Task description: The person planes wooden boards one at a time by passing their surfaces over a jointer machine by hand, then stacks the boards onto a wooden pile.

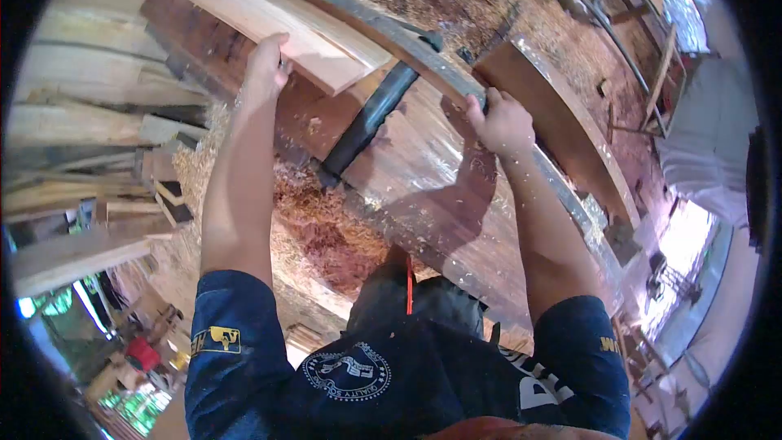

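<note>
Head view: fingers of the left hand [267,65] pinch the pale plank [305,28] by its near edge; those of the right hand [503,124] clasp the long rail [383,24]. An even hold should best steady the plank on the worktop [419,167]. Shavings [314,216] and timber [90,61] surround it.

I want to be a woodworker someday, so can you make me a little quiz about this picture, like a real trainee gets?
1. Which hand is at the edge of the pale board?
2. The strip across the bench is: A red, B black, C white.
3. Fill the gap: Curly wood ____ lie beside the bench.

Key:
1. The left hand; the right hand is farther off.
2. B.
3. Shavings.
</note>
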`<state>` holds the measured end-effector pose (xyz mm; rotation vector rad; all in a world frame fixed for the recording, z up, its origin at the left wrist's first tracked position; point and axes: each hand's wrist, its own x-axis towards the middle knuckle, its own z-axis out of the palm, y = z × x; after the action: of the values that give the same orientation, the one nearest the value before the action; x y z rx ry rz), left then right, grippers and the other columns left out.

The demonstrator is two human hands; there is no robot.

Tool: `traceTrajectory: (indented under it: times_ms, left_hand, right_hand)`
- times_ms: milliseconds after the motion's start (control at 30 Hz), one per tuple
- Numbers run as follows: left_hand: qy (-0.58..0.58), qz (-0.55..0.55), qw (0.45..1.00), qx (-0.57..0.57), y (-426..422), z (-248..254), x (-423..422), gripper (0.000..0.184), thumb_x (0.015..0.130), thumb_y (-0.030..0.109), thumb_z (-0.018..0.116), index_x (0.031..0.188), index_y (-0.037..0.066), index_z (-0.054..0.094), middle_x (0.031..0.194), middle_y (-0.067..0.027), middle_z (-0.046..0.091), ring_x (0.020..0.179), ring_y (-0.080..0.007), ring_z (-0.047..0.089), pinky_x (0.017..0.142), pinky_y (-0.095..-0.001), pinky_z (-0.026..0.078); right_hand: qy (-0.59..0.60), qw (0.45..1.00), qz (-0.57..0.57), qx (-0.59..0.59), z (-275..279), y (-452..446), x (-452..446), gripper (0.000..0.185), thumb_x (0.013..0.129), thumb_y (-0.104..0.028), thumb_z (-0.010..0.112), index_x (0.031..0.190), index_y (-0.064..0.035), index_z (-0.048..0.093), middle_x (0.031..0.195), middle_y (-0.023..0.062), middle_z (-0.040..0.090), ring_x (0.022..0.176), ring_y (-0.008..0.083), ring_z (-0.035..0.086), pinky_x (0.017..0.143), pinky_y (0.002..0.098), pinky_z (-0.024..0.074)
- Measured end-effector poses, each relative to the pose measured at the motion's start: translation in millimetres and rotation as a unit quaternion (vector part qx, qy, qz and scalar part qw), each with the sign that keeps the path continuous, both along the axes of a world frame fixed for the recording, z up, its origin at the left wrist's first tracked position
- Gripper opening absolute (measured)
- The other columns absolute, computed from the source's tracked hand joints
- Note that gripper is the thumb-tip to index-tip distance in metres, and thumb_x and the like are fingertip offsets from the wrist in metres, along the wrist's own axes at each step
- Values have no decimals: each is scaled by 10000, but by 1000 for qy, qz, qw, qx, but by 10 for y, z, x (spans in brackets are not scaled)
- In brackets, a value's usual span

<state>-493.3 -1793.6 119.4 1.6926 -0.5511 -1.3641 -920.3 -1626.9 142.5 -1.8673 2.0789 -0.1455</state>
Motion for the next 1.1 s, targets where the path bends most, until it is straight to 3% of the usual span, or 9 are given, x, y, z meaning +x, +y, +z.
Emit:
traceTrajectory:
  times_ms: [67, 267, 467, 500, 600, 667, 900, 1000, 1100]
  left_hand:
    - [32, 70, 990, -118, 457, 97, 166, 420, 910, 167, 708, 1266, -13, 575, 1126, -148, 679, 952, -293, 688, 837, -438, 583]
    - [180, 64, 975, -111, 2604, 1379, 565, 446, 959, 224, 665, 1320, -27, 598, 1190, -172, 709, 1047, -279, 715, 929, -414, 593]
    - [174, 233, 952, -91, 5286, 1984, 249, 358, 952, 235, 659, 1205, -18, 652, 1099, -170, 729, 964, -274, 732, 904, -401, 600]
    - [159, 248, 952, -80, 5701, 2014, 71, 341, 948, 228, 661, 1188, -15, 653, 1076, -167, 726, 946, -273, 731, 891, -401, 603]
    - [84, 297, 951, -28, 6869, 1934, -570, 244, 924, 181, 656, 1077, -9, 664, 947, -150, 703, 866, -267, 713, 782, -377, 599]
    - [6, 317, 948, -19, 7565, 1625, -968, 201, 911, 177, 651, 992, -6, 676, 872, -137, 686, 781, -260, 694, 676, -369, 568]
    - [-52, 316, 930, 179, 9073, 1448, -1982, 201, 840, 208, 694, 800, 11, 683, 690, -67, 615, 540, -233, 597, 479, -397, 475]
    - [80, 374, 924, 20, 9476, 1210, -2472, 295, 833, 181, 652, 1059, 0, 707, 799, -115, 649, 726, -281, 670, 598, -407, 542]
    - [166, 364, 912, -91, 9850, 870, -2861, 426, 830, 165, 637, 1217, -11, 658, 927, -149, 675, 864, -296, 686, 734, -396, 568]
  right_hand:
    - [14, 1000, -6, 14, 40, 12, 37, 620, 1002, -607, 461, 1107, -34, 673, 1071, 232, 712, 1027, 425, 699, 892, 538, 558]
    - [-14, 999, -25, 27, 171, 103, 57, 596, 996, -580, 490, 1153, -38, 680, 1148, 217, 701, 1089, 427, 668, 944, 555, 522]
    - [-55, 935, 82, -340, -81, 1223, 75, 379, 899, -328, 667, 1170, -64, 684, 1192, 200, 650, 1192, 407, 570, 982, 571, 451]
    - [-89, 935, 112, -324, -169, 1602, 86, 353, 917, -298, 659, 1186, -72, 691, 1040, 206, 683, 1022, 437, 636, 882, 567, 504]
    - [-422, 896, 135, 19, -823, 2996, 43, 365, 1032, -376, 617, 1106, -27, 696, 833, 110, 733, 647, 228, 681, 646, 384, 562]
    - [-427, 847, 183, 259, -96, 3929, -5, 409, 1067, -408, 577, 1052, -16, 692, 892, 91, 740, 730, 121, 672, 658, 291, 554]
    - [-497, 605, 34, 621, -45, 5611, -431, 442, 1086, -444, 520, 1214, -30, 607, 1050, 116, 724, 798, 162, 703, 691, 321, 609]
    - [-417, 614, 71, 667, 661, 6041, -423, 481, 1074, -415, 550, 1326, -7, 588, 1129, 156, 727, 945, 218, 733, 779, 360, 619]
    - [-443, 564, 50, 695, 315, 6291, -581, 455, 1068, -358, 570, 1335, 9, 601, 1139, 166, 729, 962, 247, 738, 839, 391, 609]
